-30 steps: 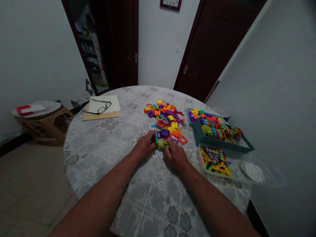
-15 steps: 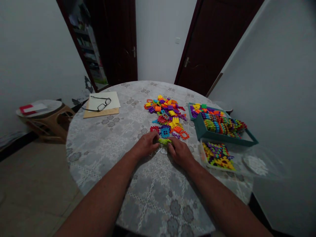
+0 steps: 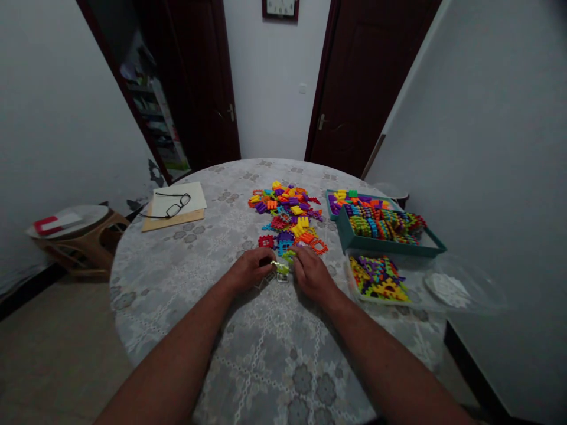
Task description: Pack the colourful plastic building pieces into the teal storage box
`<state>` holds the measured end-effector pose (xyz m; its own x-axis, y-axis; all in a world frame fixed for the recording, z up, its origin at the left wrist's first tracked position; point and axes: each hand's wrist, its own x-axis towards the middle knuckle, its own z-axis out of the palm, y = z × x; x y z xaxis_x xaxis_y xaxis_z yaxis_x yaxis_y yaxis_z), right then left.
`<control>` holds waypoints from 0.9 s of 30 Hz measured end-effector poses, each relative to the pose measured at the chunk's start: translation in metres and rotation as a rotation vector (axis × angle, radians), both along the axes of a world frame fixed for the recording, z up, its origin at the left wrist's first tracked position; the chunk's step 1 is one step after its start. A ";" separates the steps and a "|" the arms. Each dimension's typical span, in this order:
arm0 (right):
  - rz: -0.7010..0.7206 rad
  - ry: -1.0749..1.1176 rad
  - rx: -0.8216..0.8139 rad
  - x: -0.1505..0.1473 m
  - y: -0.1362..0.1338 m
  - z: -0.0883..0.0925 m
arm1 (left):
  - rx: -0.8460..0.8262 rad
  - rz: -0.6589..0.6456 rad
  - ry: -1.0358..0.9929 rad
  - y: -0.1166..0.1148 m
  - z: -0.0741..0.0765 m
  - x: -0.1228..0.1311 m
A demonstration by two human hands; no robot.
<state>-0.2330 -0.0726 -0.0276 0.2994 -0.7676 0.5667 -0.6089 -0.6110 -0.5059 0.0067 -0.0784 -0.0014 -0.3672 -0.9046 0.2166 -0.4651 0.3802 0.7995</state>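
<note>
Between thumb and fingers, my left hand [image 3: 253, 268] pinches a yellow-green toothed plastic building piece [image 3: 280, 267]. My right hand [image 3: 313, 273] grips a second green building piece [image 3: 289, 255], held a little higher and farther from me. The two pieces are close together; whether they touch is hard to tell. Below them on the cloth lie small white window-shaped frames [image 3: 282, 278], partly covered by my left hand. Just beyond my fingers are a blue window piece [image 3: 284, 247], a red square piece [image 3: 266, 241] and an orange ring-shaped piece [image 3: 319, 246].
A heap of colourful pieces [image 3: 287, 200] spreads over the round table's middle. At right stand a teal box [image 3: 354, 241] of stacked pieces and a clear plastic tub [image 3: 358, 292] with more. Glasses [image 3: 178, 205] rest on paper and a board [image 3: 175, 220] at left.
The green pieces, together between my hands before, now show as two separate parts, one at each hand. My hands are slightly farther apart. The view has tilted up, bringing in a wall clock.
</note>
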 end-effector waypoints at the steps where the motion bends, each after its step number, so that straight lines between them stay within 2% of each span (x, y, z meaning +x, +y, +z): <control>1: 0.000 -0.010 0.012 0.000 -0.001 -0.002 | -0.003 0.000 -0.003 0.000 0.000 0.000; 8: 0.135 -0.017 0.109 0.001 0.001 -0.004 | 0.037 0.007 0.038 -0.004 -0.008 0.003; 16: 0.223 0.028 0.105 0.001 0.006 0.004 | -0.098 -0.054 -0.035 -0.007 -0.006 0.004; 19: 0.156 0.020 0.043 0.001 0.003 0.005 | -0.090 -0.098 -0.052 -0.005 -0.004 0.005; 22: -0.013 0.046 -0.031 -0.001 -0.006 0.001 | -0.078 -0.108 -0.062 -0.005 -0.003 0.006; 25: -0.161 0.166 -0.028 0.002 -0.014 -0.008 | -0.064 -0.080 -0.081 -0.005 -0.003 0.007; 27: -0.186 0.261 -0.008 0.006 -0.016 -0.014 | -0.059 -0.063 -0.086 -0.006 -0.005 0.007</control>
